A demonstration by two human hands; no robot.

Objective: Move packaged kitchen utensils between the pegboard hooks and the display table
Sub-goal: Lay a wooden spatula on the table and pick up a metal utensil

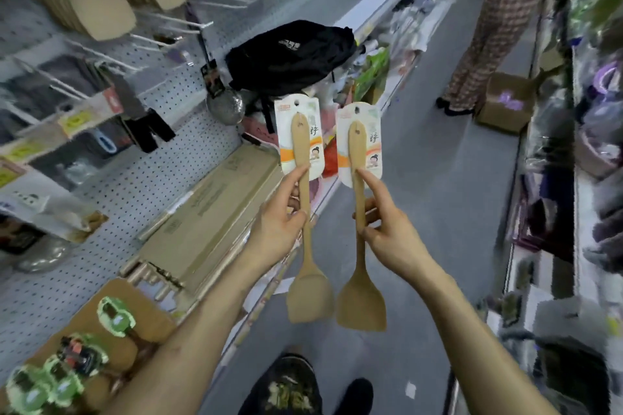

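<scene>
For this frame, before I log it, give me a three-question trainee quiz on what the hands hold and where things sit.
1. True or false: each hand has its own carded wooden spatula in its grip.
2. Which way do the spatula blades point? A) up B) down C) sideways
3. Fill in: the black backpack lies on the display ____.

Key
1. True: the left hand holds the left wooden spatula with a white backing card and the right hand holds the right wooden spatula with a white backing card, both by the handle.
2. B: the blades hang down and the cards are on top.
3. Shelf: the black backpack lies on the display shelf below the white pegboard.
</scene>
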